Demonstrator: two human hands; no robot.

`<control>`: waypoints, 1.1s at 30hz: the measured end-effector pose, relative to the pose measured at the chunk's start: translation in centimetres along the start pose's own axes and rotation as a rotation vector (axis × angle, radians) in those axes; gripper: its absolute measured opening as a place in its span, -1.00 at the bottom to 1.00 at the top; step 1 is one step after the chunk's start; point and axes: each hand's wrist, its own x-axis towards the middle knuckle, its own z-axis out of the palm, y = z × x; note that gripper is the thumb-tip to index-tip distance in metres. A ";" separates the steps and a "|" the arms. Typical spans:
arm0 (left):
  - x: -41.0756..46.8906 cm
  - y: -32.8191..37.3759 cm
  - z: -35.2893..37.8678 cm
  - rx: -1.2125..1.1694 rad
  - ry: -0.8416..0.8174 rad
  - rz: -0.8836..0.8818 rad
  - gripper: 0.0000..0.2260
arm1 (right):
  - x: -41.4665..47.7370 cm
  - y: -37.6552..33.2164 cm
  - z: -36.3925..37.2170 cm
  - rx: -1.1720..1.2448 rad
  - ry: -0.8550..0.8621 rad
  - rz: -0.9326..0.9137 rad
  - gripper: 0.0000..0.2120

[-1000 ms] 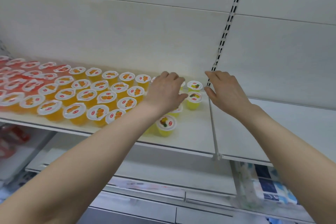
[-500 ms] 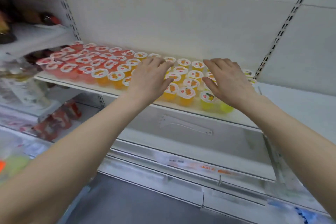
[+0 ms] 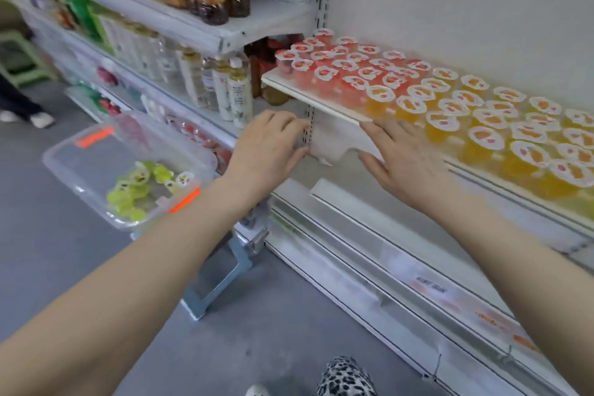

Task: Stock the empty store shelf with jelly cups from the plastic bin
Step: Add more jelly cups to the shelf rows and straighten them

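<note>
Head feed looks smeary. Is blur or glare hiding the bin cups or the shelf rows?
Head view: motion blur softens everything, worst along the left edge; the green jelly cups in the clear plastic bin are blobs. Head view: the red and orange jelly cups on the white shelf can be told apart; lighting is even, no harsh glare.

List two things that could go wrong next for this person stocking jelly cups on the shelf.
The orange jelly cups stand close to the front edge of the shelf; the right hand, beside it, might knock one off.
The plastic bin sits near the left arm, which could bump it and spill the green cups.
</note>
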 end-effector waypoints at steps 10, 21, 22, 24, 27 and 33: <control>-11.6 -14.0 1.6 0.048 -0.114 -0.452 -0.63 | 10.2 -13.3 9.6 0.180 -0.136 -0.331 -0.54; -17.8 -25.9 5.5 0.069 -0.207 -0.914 -0.67 | 23.4 -23.0 22.2 0.347 -0.377 -0.634 -0.55; -17.9 -26.8 6.0 0.071 -0.220 -0.932 -0.67 | 24.6 -23.9 23.6 0.350 -0.412 -0.661 -0.54; -17.8 -28.4 7.0 0.075 -0.230 -0.962 -0.67 | 26.8 -25.8 26.3 0.330 -0.485 -0.719 -0.53; -17.4 -30.6 8.4 0.083 -0.216 -0.993 -0.70 | 29.3 -28.4 30.1 0.253 -0.574 -0.750 -0.52; -17.4 -33.5 11.0 0.105 -0.239 -0.998 -0.72 | 31.7 -33.0 36.5 -0.025 -0.794 -0.747 -0.65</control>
